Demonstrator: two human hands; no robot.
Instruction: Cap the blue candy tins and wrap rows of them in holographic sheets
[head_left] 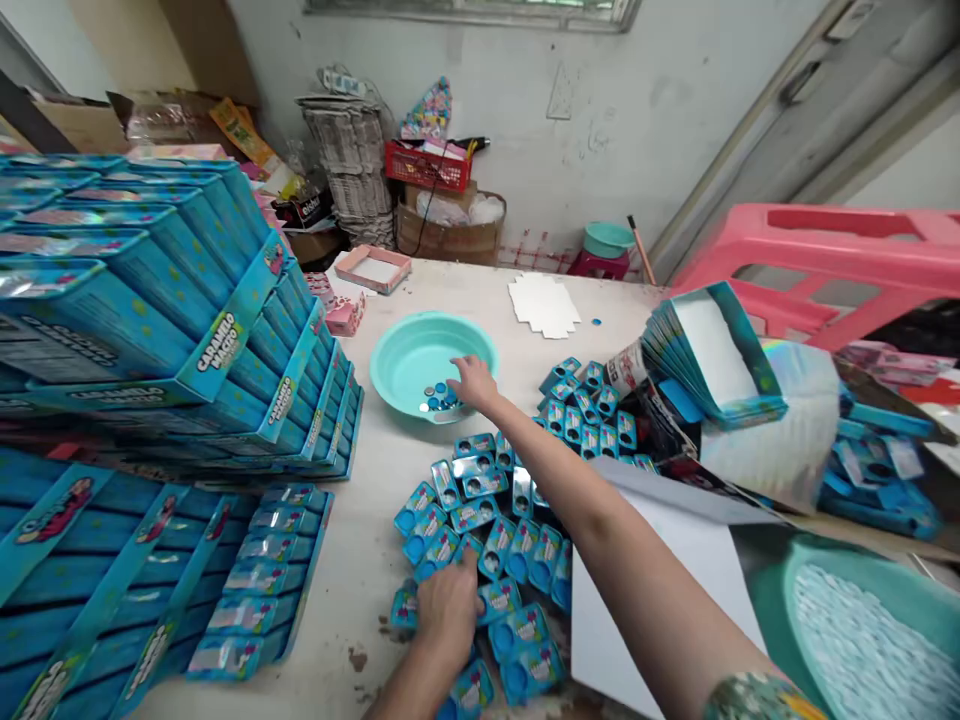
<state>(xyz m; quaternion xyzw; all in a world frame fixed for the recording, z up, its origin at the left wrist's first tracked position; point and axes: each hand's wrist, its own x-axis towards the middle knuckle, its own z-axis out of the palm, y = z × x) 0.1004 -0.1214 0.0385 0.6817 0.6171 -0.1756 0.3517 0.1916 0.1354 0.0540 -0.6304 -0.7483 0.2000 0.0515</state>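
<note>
My right hand (474, 383) reaches over the near side of a turquoise plastic basin (388, 378), its fingers apart just above several small round discs (436, 400), blue and silvery. Whether a fingertip touches a disc is hard to make out. Down among many small blue printed boxes (519, 628) with round holes or blue circles, my left hand (448, 605) is closed on one small blue box (469, 546), the index finger lying along it. The other fingers are partly hidden beneath the palm. More such boxes (589, 405) stand in a cluster right of the basin.
Tall stacks of filled blue display cartons (217, 350) line the left side. At right are nested blue trays (712, 350), a white sheet (622, 620), a basin of small pale pieces (862, 640) and a pink plastic stool (825, 255). White cut card (544, 305) lies at the table's back.
</note>
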